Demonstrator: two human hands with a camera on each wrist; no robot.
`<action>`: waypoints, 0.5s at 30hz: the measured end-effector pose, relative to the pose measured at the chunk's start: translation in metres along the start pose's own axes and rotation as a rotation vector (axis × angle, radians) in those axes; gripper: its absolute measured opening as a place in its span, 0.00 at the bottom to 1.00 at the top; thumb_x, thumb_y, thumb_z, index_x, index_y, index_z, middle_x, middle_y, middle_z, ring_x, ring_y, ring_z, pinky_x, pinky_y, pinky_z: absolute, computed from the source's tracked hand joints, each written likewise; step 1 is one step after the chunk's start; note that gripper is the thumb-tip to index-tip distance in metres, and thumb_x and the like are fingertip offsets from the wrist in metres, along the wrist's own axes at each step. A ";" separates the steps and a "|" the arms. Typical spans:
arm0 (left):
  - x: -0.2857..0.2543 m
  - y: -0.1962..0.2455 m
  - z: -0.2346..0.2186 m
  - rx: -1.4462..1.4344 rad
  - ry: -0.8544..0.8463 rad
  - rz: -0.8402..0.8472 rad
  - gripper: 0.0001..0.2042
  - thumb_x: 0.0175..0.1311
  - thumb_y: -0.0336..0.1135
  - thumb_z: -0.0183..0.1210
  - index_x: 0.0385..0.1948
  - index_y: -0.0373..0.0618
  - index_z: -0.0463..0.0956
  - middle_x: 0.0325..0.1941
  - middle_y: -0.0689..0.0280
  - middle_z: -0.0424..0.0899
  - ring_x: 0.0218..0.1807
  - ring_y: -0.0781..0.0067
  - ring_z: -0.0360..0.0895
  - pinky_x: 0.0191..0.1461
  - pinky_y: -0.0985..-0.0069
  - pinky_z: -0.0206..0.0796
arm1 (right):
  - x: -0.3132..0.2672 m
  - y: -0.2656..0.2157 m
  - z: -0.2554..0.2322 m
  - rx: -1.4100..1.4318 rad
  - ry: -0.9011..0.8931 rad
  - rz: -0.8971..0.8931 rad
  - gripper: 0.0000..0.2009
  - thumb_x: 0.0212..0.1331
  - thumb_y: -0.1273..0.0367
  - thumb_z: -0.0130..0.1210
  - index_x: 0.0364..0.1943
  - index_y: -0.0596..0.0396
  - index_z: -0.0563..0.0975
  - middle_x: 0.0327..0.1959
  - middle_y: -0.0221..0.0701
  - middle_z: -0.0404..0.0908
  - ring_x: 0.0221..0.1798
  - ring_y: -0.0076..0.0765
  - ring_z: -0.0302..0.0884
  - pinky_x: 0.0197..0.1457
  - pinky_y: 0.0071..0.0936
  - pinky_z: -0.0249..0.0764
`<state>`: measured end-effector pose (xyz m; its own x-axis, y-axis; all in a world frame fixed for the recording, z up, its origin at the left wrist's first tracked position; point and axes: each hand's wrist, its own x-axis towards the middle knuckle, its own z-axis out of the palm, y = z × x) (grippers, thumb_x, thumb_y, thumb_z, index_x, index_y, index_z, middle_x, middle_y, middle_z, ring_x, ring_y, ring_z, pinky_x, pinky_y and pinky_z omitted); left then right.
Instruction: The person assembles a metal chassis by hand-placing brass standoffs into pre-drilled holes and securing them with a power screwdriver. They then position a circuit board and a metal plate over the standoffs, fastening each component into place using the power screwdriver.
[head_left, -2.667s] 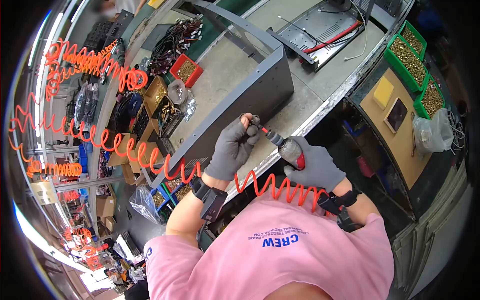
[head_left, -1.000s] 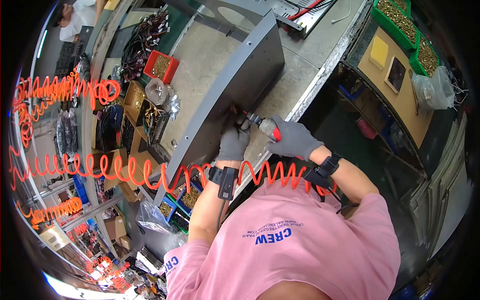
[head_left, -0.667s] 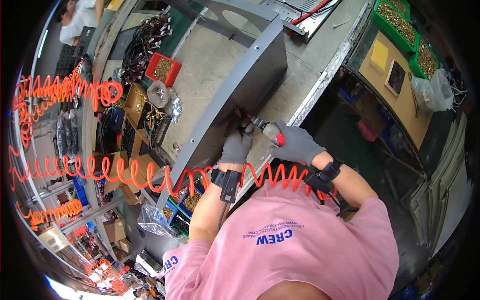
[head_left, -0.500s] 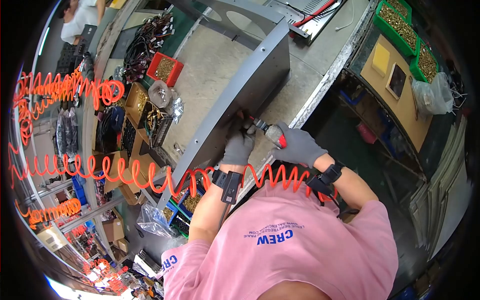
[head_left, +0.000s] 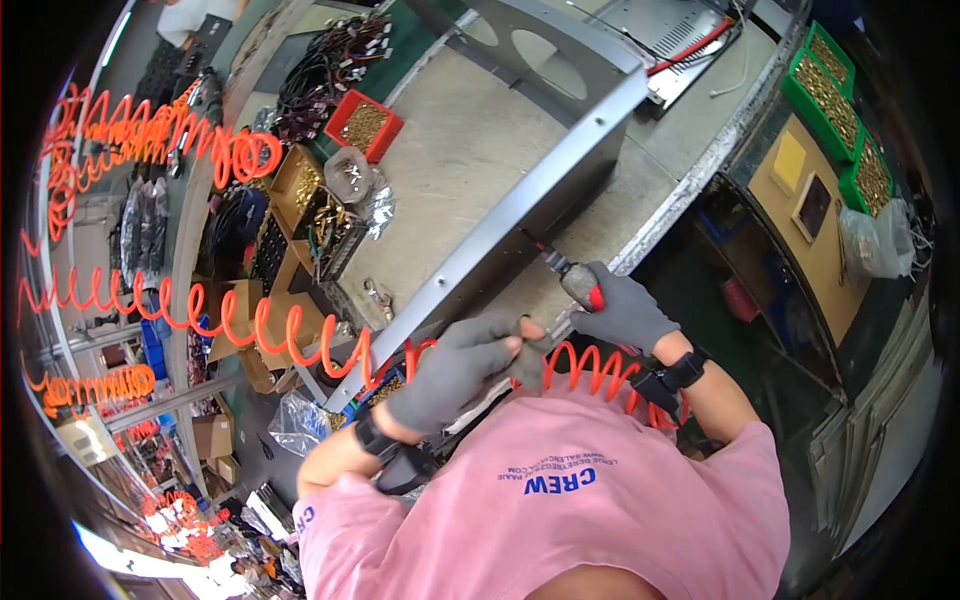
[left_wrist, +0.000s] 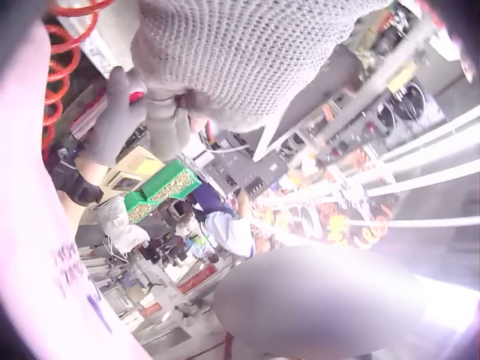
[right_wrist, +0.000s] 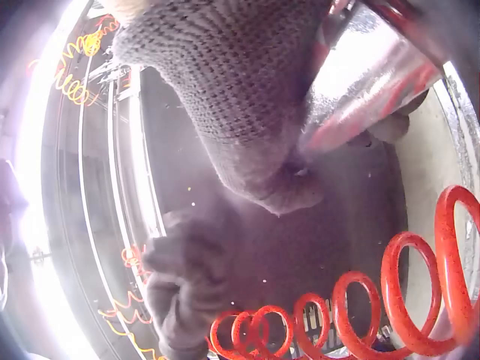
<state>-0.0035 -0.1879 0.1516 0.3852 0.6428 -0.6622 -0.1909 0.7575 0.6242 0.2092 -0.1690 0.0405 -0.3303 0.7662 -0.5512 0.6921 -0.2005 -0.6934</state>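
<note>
In the head view my gloved right hand [head_left: 630,315] grips a pneumatic screwdriver [head_left: 578,285] with a grey body and red trim. Its bit reaches the inner face of a dark grey metal panel [head_left: 575,205], which stands on edge on the bench. Close to the chest, apart from the panel, is my gloved left hand [head_left: 450,375], fingers bent and bare fingertips near the thumb; I cannot tell whether something small is between them. The right wrist view shows the driver's shiny body [right_wrist: 367,82] in the right palm, with the curled left hand [right_wrist: 184,281] below.
An orange coiled air hose [head_left: 310,345] crosses in front of the body. On the bench [head_left: 450,130] are a red bin [head_left: 363,125] of screws, cable bundles and a wrench [head_left: 378,298]. Green screw bins [head_left: 825,100] stand at right; an open metal chassis [head_left: 680,40] lies beyond.
My left hand has drawn back from the panel and the driver's tip toward the chest. My right hand keeps its grip, the driver still pointing at the panel. The head view has shifted.
</note>
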 end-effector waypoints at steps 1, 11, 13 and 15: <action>-0.017 0.017 -0.001 0.098 -0.144 0.012 0.13 0.61 0.29 0.47 0.44 0.31 0.66 0.31 0.58 0.76 0.33 0.71 0.75 0.43 0.77 0.67 | -0.001 -0.002 -0.001 -0.003 -0.007 -0.012 0.34 0.40 0.54 0.58 0.55 0.51 0.63 0.34 0.48 0.77 0.39 0.54 0.76 0.43 0.39 0.71; 0.057 0.181 -0.146 0.652 0.400 0.312 0.09 0.64 0.31 0.45 0.35 0.33 0.71 0.27 0.63 0.77 0.22 0.77 0.74 0.24 0.81 0.65 | -0.008 -0.014 -0.004 -0.021 0.020 0.026 0.31 0.40 0.56 0.57 0.52 0.51 0.64 0.32 0.46 0.77 0.38 0.55 0.75 0.43 0.40 0.72; 0.087 0.186 -0.207 0.848 0.416 0.144 0.08 0.62 0.29 0.46 0.30 0.37 0.74 0.22 0.67 0.76 0.20 0.78 0.72 0.20 0.81 0.62 | -0.009 -0.017 -0.002 -0.031 0.030 0.044 0.30 0.40 0.56 0.57 0.51 0.50 0.65 0.32 0.45 0.78 0.38 0.55 0.76 0.42 0.40 0.72; 0.112 0.178 -0.238 0.901 0.519 0.068 0.07 0.59 0.28 0.47 0.26 0.43 0.75 0.18 0.69 0.75 0.18 0.79 0.71 0.19 0.81 0.61 | -0.010 -0.019 0.000 -0.009 0.046 0.084 0.29 0.40 0.57 0.57 0.51 0.51 0.66 0.31 0.46 0.78 0.37 0.55 0.76 0.41 0.41 0.72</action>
<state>-0.2094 0.0458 0.0896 -0.0771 0.8128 -0.5774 0.6289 0.4891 0.6044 0.1990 -0.1728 0.0594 -0.2409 0.7740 -0.5856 0.7223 -0.2600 -0.6408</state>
